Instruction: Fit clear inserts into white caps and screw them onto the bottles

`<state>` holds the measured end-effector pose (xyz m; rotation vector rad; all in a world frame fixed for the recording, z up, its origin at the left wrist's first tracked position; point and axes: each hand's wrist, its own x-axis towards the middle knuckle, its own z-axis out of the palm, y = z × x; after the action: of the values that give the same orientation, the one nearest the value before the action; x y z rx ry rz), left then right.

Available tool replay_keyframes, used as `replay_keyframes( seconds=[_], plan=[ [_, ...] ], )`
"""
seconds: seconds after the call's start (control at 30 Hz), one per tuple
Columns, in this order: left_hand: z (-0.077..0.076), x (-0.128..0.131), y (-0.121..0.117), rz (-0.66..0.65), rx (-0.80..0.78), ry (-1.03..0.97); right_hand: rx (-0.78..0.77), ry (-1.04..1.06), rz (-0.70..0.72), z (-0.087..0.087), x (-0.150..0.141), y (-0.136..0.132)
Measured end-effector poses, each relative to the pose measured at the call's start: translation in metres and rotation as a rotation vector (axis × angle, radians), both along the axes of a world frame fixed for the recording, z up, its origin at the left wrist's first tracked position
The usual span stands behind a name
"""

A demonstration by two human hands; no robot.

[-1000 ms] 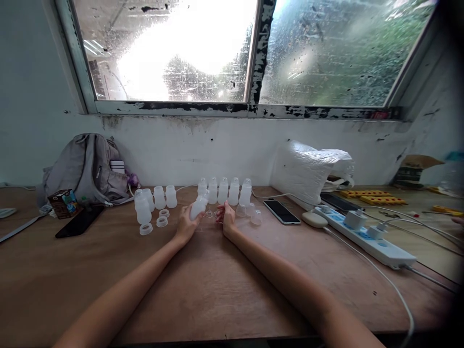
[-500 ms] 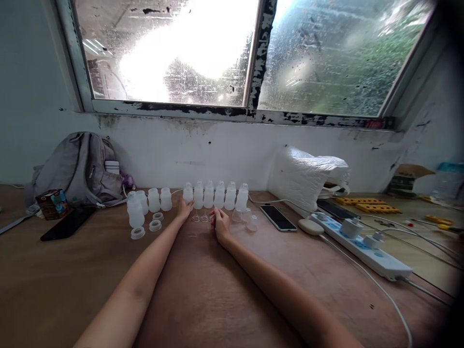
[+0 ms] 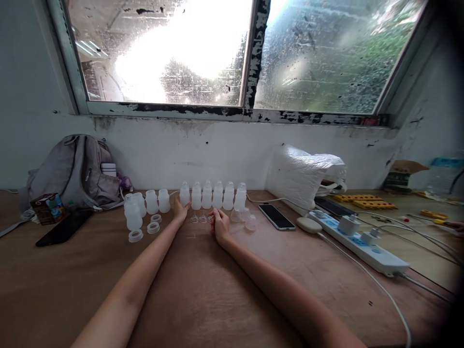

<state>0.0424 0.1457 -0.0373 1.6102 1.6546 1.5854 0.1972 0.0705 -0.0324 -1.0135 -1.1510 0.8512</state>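
A row of several white plastic bottles with clear tops stands near the wall. My left hand reaches to the row's left end, fingers stretched out and touching the end bottle, which stands on the table. My right hand rests on the wooden table in front of the row, fingers curled in a pinch on a small clear teat. Two more clear teats stand between my hands. Uncapped bottles and white rings lie to the left.
Clear dome caps lie right of my right hand. A phone, white pouch, power strip with cables and white bag are on the right. A grey backpack, carton and dark phone are on the left.
My left hand carried a bottle from the table's middle to the left end of the row, set it upright and opened. The right hand stayed near the teats.
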Motion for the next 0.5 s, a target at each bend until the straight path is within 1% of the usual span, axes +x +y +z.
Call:
replay_keyframes(
  seconds=[0.1,0.2,0.23,0.27,0.33,0.4,0.5],
  plan=[
    [0.008,-0.003,-0.025,-0.026,0.006,0.148,0.029,-0.043,-0.091,0.003,0.006,0.001],
    [0.018,-0.012,-0.050,-0.078,0.019,0.316,0.107,-0.157,-0.189,0.007,0.014,0.004],
    [0.022,-0.017,-0.058,-0.089,0.007,0.403,0.123,-0.203,-0.205,0.008,0.017,0.005],
    [0.025,-0.023,-0.065,-0.087,-0.024,0.565,0.120,-0.250,-0.211,0.008,0.020,0.007],
    [0.031,-0.035,-0.078,-0.033,-0.113,0.853,0.066,-0.327,-0.210,0.007,0.023,0.011],
    [0.034,-0.047,-0.089,-0.007,-0.150,0.938,0.003,-0.376,-0.210,0.004,0.026,0.014],
    [0.032,-0.062,-0.103,0.033,-0.147,0.987,-0.014,-0.415,-0.186,-0.002,0.026,0.019]
  ],
)
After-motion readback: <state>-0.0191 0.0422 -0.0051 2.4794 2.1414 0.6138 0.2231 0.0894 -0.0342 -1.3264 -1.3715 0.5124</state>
